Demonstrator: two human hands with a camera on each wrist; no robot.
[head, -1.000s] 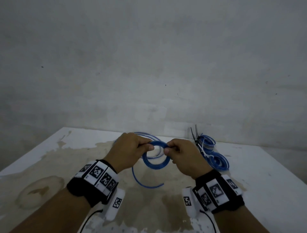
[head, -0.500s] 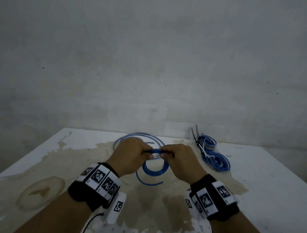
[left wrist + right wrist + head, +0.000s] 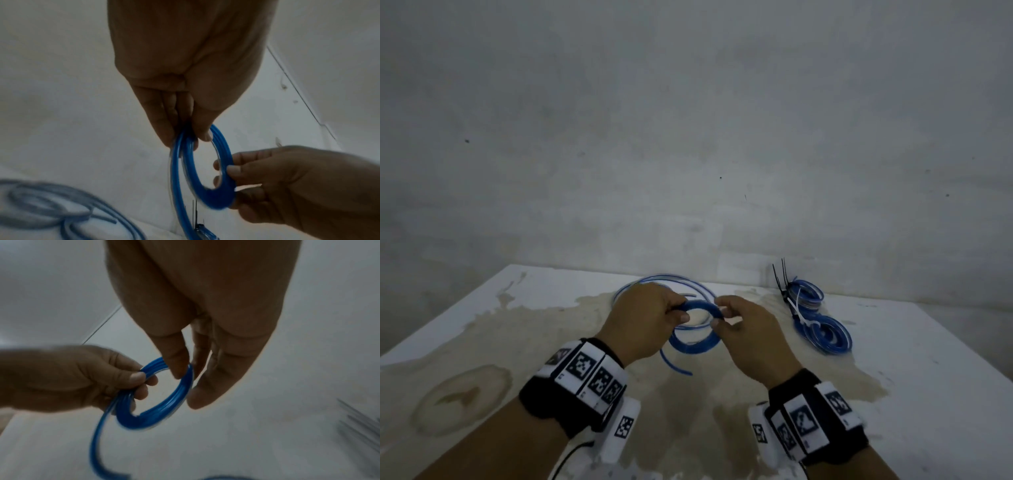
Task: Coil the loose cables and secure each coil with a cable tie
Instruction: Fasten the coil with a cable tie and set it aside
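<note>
Head view: above the stained white table (image 3: 914,370), the left hand (image 3: 643,322) pinches the blue cable coil (image 3: 697,337) at its 10 o'clock edge and the right hand (image 3: 748,337) pinches it at 2 o'clock; a short free tail curls out at 6 o'clock. Two tied coils (image 3: 822,325) lie at 3 o'clock, a loose cable (image 3: 664,279) at 12. Wristband tags carry square codes, no legible words.

Left wrist view: thumb and fingers are closed on the coil (image 3: 205,172).

Right wrist view: fingertips (image 3: 179,368) clamp the rim (image 3: 164,395). The cable looks light, springy and slick; hold across all turns.
</note>
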